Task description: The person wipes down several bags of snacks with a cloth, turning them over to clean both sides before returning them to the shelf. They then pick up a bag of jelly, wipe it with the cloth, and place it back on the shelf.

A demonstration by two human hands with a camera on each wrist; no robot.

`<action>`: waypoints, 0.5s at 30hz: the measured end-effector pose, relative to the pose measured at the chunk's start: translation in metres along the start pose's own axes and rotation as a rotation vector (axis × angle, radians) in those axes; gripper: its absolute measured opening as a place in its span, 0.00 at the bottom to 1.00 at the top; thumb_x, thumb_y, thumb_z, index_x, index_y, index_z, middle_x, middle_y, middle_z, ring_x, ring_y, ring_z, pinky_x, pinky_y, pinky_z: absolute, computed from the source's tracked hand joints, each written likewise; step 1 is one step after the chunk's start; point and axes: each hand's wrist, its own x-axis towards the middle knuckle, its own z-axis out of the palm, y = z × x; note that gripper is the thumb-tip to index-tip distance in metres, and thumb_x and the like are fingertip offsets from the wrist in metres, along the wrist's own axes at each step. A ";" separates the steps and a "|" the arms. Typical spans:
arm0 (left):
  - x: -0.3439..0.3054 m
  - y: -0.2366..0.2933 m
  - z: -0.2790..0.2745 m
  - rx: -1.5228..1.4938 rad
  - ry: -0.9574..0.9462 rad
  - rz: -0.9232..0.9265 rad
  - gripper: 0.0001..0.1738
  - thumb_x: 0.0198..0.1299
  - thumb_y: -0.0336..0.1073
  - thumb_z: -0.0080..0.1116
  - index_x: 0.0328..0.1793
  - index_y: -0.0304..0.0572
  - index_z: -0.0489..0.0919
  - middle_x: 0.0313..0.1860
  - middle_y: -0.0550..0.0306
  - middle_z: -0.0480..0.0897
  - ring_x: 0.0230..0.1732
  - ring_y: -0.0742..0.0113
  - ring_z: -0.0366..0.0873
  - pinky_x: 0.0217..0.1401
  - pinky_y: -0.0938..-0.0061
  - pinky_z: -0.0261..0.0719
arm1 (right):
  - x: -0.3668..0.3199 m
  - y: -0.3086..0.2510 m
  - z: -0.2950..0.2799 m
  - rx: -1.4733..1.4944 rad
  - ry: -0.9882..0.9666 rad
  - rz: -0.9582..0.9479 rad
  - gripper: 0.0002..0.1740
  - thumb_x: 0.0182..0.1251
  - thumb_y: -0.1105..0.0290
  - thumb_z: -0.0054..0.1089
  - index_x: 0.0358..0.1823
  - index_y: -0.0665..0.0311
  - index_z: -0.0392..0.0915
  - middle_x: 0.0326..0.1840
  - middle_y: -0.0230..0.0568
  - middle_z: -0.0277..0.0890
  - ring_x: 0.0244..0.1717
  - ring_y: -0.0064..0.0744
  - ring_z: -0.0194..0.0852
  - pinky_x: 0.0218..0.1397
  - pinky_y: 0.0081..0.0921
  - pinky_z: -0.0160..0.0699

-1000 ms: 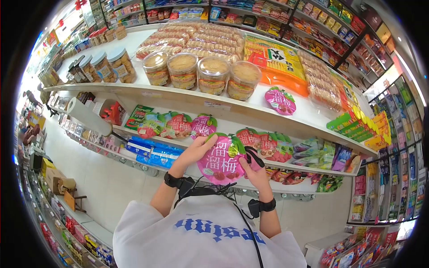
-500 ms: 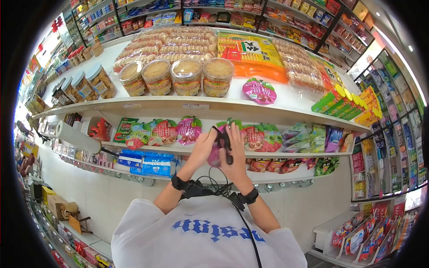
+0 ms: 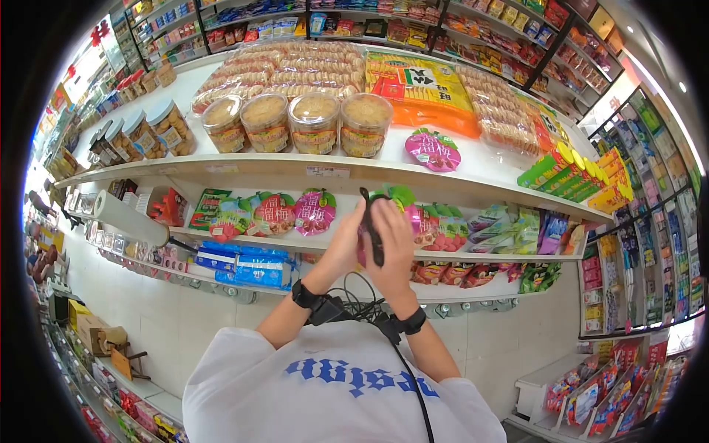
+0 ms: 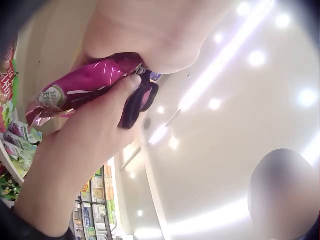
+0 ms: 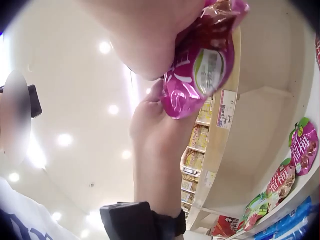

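Observation:
A magenta plum pouch (image 4: 82, 82) is held between both hands, turned side-on in the head view. The left hand (image 3: 343, 247) grips it from the left. Close against it, the right hand (image 3: 393, 240) holds black-handled scissors (image 3: 373, 229) upright between the palms, its fingers spread over the pouch. In the left wrist view the right thumb presses beside the scissors' dark finger loops (image 4: 137, 107); the blades are hidden. The pouch's shiny edge and pale round label show in the right wrist view.
A white shelf unit (image 3: 295, 166) stands right ahead. On its top are tubs (image 3: 314, 125), wrapped biscuits (image 3: 281, 70) and another magenta pouch (image 3: 433, 151). More plum pouches (image 3: 314, 213) line the shelf below, with blue packs (image 3: 262, 267) lower down.
The pouch has turned from face-on to side-on, and the hands have come together around it. The scissors' handles have come from behind the right hand to between the palms.

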 end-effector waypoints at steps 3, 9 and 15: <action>0.002 0.014 -0.003 -0.042 0.039 -0.037 0.21 0.77 0.56 0.46 0.53 0.48 0.79 0.44 0.62 0.83 0.45 0.71 0.81 0.48 0.72 0.80 | -0.012 -0.006 0.002 0.117 -0.150 -0.051 0.25 0.62 0.72 0.64 0.62 0.66 0.77 0.69 0.48 0.72 0.74 0.49 0.65 0.78 0.52 0.56; -0.001 0.009 0.002 -0.033 -0.010 0.030 0.20 0.78 0.53 0.46 0.54 0.46 0.79 0.45 0.62 0.83 0.46 0.72 0.81 0.50 0.72 0.80 | 0.003 0.001 -0.008 -0.047 -0.104 -0.057 0.26 0.64 0.71 0.62 0.65 0.65 0.76 0.71 0.47 0.71 0.76 0.52 0.62 0.79 0.54 0.51; -0.010 -0.002 0.014 -0.090 -0.044 -0.027 0.21 0.78 0.50 0.47 0.63 0.44 0.78 0.55 0.58 0.83 0.55 0.70 0.82 0.62 0.68 0.79 | 0.010 0.016 -0.010 -0.148 -0.029 0.043 0.28 0.64 0.71 0.61 0.67 0.67 0.74 0.75 0.48 0.67 0.79 0.53 0.56 0.80 0.55 0.48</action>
